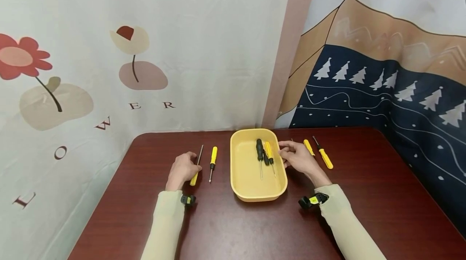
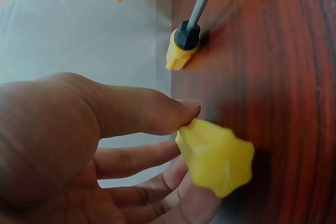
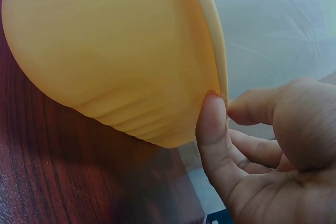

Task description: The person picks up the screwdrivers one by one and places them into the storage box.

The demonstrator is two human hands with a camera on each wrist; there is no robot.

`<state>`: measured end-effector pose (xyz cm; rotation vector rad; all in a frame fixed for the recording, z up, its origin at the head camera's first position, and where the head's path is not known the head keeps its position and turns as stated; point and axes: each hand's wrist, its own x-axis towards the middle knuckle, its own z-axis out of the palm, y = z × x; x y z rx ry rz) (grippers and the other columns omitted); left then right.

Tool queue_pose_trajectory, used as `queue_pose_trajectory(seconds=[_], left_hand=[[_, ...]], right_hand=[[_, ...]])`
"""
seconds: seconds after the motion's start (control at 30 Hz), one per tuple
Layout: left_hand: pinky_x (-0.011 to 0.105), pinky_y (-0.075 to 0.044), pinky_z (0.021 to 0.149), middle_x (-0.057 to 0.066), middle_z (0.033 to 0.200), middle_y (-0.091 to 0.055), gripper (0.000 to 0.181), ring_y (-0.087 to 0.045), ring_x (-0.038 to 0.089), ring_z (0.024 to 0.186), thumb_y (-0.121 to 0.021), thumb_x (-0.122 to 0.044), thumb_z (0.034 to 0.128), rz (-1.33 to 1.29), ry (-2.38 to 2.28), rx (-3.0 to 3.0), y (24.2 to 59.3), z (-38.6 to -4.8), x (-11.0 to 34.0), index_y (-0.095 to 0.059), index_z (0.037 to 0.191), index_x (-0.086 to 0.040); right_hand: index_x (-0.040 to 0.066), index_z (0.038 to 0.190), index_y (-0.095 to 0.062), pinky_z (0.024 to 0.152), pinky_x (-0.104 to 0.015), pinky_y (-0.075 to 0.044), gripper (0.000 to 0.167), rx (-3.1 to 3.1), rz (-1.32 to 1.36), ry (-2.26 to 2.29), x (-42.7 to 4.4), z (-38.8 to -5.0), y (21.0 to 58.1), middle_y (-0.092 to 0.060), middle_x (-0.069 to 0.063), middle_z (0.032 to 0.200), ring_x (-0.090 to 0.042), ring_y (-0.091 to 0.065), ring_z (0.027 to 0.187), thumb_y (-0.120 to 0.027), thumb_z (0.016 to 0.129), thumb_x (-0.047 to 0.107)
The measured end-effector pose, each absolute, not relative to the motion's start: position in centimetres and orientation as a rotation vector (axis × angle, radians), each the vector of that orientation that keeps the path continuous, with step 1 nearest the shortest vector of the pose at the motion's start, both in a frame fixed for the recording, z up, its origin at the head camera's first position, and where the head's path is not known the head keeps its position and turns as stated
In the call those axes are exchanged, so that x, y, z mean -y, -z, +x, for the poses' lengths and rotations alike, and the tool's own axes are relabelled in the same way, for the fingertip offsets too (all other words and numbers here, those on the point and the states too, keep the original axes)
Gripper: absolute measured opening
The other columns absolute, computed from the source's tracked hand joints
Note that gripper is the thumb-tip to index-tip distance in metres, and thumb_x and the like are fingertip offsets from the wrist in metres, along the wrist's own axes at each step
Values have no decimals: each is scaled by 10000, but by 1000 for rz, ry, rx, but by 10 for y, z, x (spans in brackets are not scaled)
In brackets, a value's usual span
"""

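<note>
My left hand (image 1: 181, 169) pinches a yellow-handled screwdriver (image 1: 194, 178) between thumb and fingers, its metal shaft pointing away over the table. In the left wrist view the yellow handle end (image 2: 223, 163) faces the camera, with the thumb against its side. Just right of that hand lies a second screwdriver (image 1: 213, 157), yellow with a black collar. A yellow plastic basin (image 1: 245, 189) stands at the table's middle. My right hand (image 1: 298, 157) grips its right rim, thumb and fingers on either side. Inside are a black-handled screwdriver (image 1: 259, 149), a smaller black one (image 1: 266, 158) and a yellow-and-black one (image 1: 269, 151).
Beyond the right hand lie two more yellow-handled screwdrivers, one partly hidden (image 1: 308, 146) by the hand and one in full view (image 1: 325, 159). The dark red wooden table (image 1: 233, 231) meets a printed curtain (image 1: 211, 49) at its back edge.
</note>
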<state>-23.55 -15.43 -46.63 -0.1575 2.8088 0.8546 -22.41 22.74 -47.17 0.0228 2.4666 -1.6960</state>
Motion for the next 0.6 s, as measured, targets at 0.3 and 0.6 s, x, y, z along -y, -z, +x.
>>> queue_pose_trajectory(seconds=[0.3, 0.6], left_hand=[[322, -533, 639, 209, 1130, -689, 473, -639, 247, 809, -719, -155, 935, -170, -863, -2799, 467, -235, 153, -607, 1361, 17], [313, -537, 630, 196, 1074, -713, 444, -651, 226, 784, -724, -143, 935, -144, -922, -2815, 470, -237, 156, -629, 1332, 31]], right_hand=[[7, 1430, -549, 675, -315, -633, 429, -2463, 25, 1693, -228, -224, 472, -660, -211, 1084, -210, -684, 745, -600, 1017, 108], [-3, 1443, -535, 684, -321, -634, 444, -2468, 22, 1685, -227, -225, 471, -661, -197, 1077, -195, -682, 741, -601, 1020, 116]])
